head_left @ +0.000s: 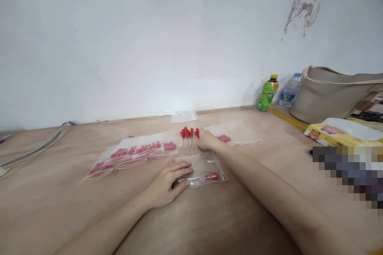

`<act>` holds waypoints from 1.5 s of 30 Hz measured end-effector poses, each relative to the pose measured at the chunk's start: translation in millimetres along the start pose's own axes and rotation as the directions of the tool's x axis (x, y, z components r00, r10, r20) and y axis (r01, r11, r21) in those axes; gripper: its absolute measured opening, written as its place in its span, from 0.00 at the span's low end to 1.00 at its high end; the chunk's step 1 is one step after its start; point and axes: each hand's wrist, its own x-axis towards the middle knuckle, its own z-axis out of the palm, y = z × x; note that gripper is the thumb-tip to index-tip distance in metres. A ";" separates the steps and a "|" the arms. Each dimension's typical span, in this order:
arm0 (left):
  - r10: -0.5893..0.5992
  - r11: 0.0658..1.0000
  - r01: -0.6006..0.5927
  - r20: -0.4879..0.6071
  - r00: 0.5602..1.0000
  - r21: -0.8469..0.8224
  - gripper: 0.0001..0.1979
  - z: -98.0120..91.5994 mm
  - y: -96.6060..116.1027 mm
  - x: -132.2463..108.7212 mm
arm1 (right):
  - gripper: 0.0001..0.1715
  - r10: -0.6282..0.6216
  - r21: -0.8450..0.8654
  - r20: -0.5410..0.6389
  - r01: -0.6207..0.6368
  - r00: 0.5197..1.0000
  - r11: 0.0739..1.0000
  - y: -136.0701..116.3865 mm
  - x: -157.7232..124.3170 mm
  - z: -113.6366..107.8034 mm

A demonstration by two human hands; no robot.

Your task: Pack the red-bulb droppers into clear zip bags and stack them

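Note:
My left hand (167, 181) lies on the left edge of a clear zip bag (199, 163), with its fingers stretched out and its thumb apart. Inside that bag, a red-bulbed dropper (212, 176) shows near the lower right. My right hand (205, 139) reaches beyond the bag, its fingers closed at a red-bulbed dropper (197, 132); the fingertips are partly hidden. Just left of it, several loose droppers (186, 137) lie side by side, red bulbs away from me and thin clear tubes toward me.
Overlapping bags of red droppers (131, 153) spread on the left; another filled bag (236, 134) lies right. A flat bag (184, 116) rests by the wall. Farther right stand a green bottle (267, 93), a water bottle (290, 92), a beige bin (326, 99) and a yellow tissue pack (332, 137).

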 end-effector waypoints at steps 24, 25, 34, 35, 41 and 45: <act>-0.013 1.000 0.013 0.003 1.000 -0.004 0.20 -2.9 4.8 2.2 | 0.25 0.287 0.900 -0.186 0.046 0.940 0.433 61.1 -102.7 -5.6; -0.012 1.000 0.012 0.002 1.000 -0.005 0.20 -3.0 5.3 2.2 | 0.23 0.277 0.913 -0.157 0.033 0.948 0.407 60.4 -104.1 -6.1; -0.026 1.000 0.026 0.008 1.000 -0.002 0.21 -2.0 3.3 1.2 | 0.16 -0.096 0.622 0.134 -0.009 0.986 0.783 86.1 -109.9 -32.0; -0.027 1.000 0.027 0.008 1.000 -0.003 0.21 -2.0 3.4 1.0 | 0.16 -0.136 0.582 0.122 0.041 0.983 0.812 86.2 -109.5 -32.9; -0.025 1.000 0.025 -0.002 1.000 -0.001 0.22 -1.9 4.0 1.2 | 0.16 -0.234 0.428 0.026 0.201 0.972 0.881 75.8 -105.6 -21.4; -0.021 1.000 0.021 0.004 1.000 -0.004 0.21 -1.8 3.6 1.9 | 0.14 -0.294 0.404 0.017 0.263 0.956 0.876 75.4 -102.1 -19.9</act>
